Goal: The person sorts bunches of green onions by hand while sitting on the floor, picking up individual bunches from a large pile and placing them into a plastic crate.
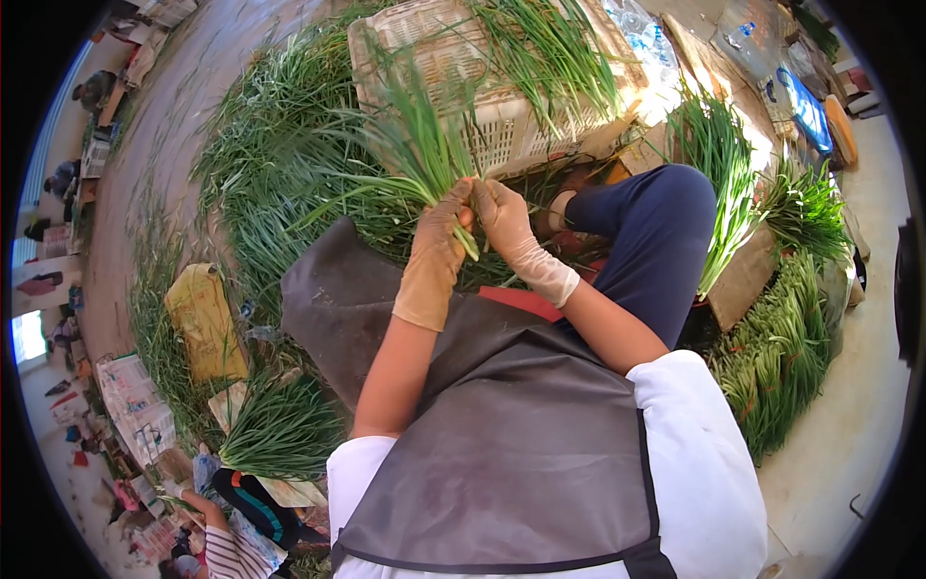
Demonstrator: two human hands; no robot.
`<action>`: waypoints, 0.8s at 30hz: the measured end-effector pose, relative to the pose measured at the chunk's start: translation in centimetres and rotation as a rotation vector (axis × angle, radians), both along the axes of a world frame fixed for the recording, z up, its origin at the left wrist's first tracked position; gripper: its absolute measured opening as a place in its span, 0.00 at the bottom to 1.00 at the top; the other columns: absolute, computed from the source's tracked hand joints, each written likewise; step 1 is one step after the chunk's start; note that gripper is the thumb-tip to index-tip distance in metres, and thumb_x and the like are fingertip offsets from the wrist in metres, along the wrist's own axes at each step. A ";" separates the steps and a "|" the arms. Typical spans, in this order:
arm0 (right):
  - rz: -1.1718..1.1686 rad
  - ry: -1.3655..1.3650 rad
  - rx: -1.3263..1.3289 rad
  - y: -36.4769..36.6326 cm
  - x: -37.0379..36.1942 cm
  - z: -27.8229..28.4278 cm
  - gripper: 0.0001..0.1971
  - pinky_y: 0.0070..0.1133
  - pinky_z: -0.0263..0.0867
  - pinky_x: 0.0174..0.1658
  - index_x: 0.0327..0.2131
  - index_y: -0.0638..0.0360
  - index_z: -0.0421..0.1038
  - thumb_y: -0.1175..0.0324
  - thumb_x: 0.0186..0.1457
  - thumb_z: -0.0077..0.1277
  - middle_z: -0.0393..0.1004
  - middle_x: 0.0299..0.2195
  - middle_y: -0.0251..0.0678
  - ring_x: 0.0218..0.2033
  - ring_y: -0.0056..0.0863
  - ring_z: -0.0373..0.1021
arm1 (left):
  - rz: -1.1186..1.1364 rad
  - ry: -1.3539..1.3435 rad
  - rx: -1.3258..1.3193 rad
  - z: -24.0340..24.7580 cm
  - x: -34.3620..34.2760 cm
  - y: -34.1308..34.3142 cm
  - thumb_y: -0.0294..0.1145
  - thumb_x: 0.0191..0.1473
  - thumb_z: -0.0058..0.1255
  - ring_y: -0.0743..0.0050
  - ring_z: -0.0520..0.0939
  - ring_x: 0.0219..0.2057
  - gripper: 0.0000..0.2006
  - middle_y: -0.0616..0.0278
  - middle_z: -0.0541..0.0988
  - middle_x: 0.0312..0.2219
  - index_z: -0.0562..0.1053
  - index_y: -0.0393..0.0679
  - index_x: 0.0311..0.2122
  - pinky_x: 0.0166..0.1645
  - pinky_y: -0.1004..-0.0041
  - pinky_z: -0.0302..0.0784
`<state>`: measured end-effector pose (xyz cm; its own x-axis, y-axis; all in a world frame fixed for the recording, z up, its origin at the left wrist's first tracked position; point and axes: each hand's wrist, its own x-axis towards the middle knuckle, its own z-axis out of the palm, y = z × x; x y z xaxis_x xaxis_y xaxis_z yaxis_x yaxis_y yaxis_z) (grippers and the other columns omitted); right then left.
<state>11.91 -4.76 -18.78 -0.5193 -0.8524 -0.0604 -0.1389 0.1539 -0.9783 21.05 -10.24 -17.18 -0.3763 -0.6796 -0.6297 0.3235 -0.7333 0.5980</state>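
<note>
My left hand, in a soiled tan glove, is closed around a small bunch of garlic chives. The green leaves fan out away from me, and the pale stalk ends poke out below the fist. Against it, my right hand, in a thin whitish glove with dirty fingers, has its fingertips pinched at the same bunch. What exactly the right fingers grip is partly hidden. Just beyond both hands is an upturned cream plastic crate, with more loose chives lying across its top.
A large heap of loose leaves spreads left of the crate. At my right lie sorted chives and stacked bundles. A yellow package and another pile are at left. Another person's striped sleeve shows at lower left.
</note>
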 end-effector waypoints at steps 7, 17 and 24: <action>-0.042 0.427 -0.124 -0.2 -0.3 -0.1 0.19 0.31 0.59 0.22 0.17 0.63 0.63 0.60 0.55 0.43 0.64 0.16 0.45 0.20 0.47 0.64 | -0.015 0.077 0.053 -1.3 1.1 -0.7 0.30 0.47 0.54 0.79 0.71 0.21 0.09 0.66 0.73 0.22 0.73 0.38 0.34 0.26 0.80 0.69; 0.186 0.400 0.258 0.9 -1.2 -3.5 0.21 0.34 0.62 0.30 0.22 0.63 0.68 0.52 0.52 0.41 0.69 0.21 0.47 0.25 0.47 0.67 | 0.407 0.144 -0.212 3.2 6.9 -6.6 0.31 0.48 0.52 0.71 0.77 0.30 0.10 0.60 0.76 0.30 0.70 0.39 0.35 0.37 0.71 0.73; 0.598 -0.281 0.194 -1.4 -0.9 1.8 0.23 0.24 0.64 0.39 0.38 0.64 0.70 0.52 0.48 0.47 0.73 0.33 0.45 0.37 0.30 0.70 | -0.059 0.156 -0.198 4.2 9.3 -4.2 0.29 0.49 0.49 0.80 0.70 0.19 0.10 0.64 0.72 0.22 0.67 0.37 0.36 0.23 0.80 0.66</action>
<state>10.96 -6.20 -16.98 0.0951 -0.9477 -0.3046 0.0004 0.3061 -0.9520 30.33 -14.43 -13.01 -0.5014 -0.7577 -0.4177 0.3832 -0.6274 0.6779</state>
